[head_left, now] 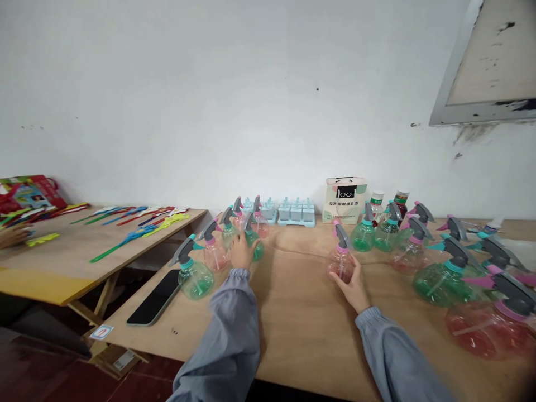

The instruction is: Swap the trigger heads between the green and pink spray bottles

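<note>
My right hand is wrapped around the body of a clear pink spray bottle with a pink collar and grey trigger head. It stands upright near the middle of the table. My left hand has its fingers around a green spray bottle, covering much of its near side. Close to the left hand are another green bottle, a pink bottle and a nearer green bottle. Two more pink bottles stand just behind, one of them the pink bottle.
A black phone lies at the table's left edge. Light-blue popsicle moulds and a paper bag line the wall. Several spray bottles crowd the right side. Another table holds colourful plastic pieces; someone else's hand shows there.
</note>
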Tool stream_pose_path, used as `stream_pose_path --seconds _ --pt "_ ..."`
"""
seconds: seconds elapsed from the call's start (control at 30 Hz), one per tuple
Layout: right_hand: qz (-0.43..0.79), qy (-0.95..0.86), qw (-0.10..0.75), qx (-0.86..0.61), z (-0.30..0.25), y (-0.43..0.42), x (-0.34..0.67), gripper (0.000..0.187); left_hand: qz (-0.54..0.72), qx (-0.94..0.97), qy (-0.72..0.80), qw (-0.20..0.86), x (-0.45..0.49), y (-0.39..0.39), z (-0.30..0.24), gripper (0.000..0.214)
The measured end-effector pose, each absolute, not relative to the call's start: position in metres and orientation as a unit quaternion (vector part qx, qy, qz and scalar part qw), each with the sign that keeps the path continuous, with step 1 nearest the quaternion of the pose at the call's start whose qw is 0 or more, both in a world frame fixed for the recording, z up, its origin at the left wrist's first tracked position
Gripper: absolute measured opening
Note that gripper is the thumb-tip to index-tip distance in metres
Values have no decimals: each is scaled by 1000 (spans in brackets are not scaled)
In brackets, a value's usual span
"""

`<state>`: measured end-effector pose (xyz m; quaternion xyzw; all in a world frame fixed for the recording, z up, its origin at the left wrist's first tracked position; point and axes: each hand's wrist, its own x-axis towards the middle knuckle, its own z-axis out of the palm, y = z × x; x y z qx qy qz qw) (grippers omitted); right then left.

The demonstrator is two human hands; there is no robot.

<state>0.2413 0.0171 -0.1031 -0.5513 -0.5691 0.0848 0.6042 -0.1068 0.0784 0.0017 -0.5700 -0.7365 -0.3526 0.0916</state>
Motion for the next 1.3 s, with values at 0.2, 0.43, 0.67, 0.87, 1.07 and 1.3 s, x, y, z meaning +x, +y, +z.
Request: stream_pose_path --seconds 0.2,0.43,0.67,0.87,1.07,1.3 --pt "102 -568 603 -551 -106 19 242 97 -363 -550 -748 73 -103 102 7 61" --pt "71 -580 601 -546 -107 18 242 94 -380 -545 -742 87 -98 112 10 60" --pt "81 -588 605 -531 -105 15 237 92 -446 -516 -724 106 -84 93 16 65" --pt "97 -609 596 -514 -105 6 220 80 -570 -591 -567 60 -38 44 15 50" --pt "140 -649 580 -472 -107 -11 192 78 -562 -706 -389 -188 31 10 4 81" --pt "86 -502 703 -497 -88 14 227 42 -589 -659 -394 -251 53 16 -18 74"
